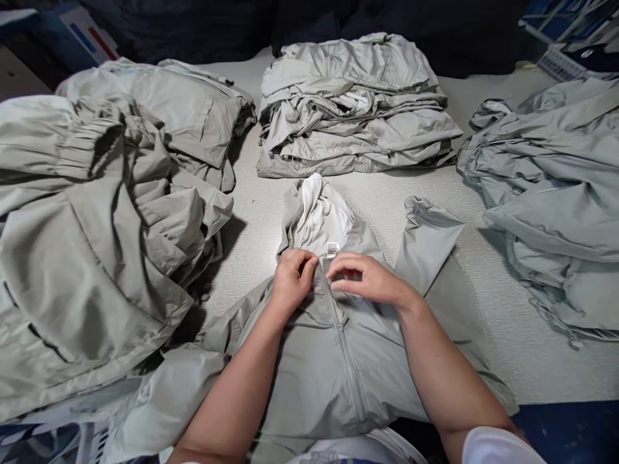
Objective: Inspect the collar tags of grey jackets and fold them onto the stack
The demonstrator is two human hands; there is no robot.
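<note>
A grey hooded jacket (309, 361) lies spread in front of me, its hood pointing away and its white lining showing. The front zipper (349, 361) is closed along the lower part and parted near the collar. My left hand (293, 277) pinches the jacket's collar edge left of the zipper top. Just right of the zipper, my right hand (362, 277) is held over the other collar edge, fingers curled and apart from the thumb. A small white label (333, 249) shows inside the neck. One sleeve (428, 241) is folded up on the right.
Grey garments are heaped at the left (72, 258), stacked at the back middle (353, 109), and piled at the right (561, 206) of the light table (512, 367). A barcoded packet (561, 64) and a wire basket (556, 22) are at the back right.
</note>
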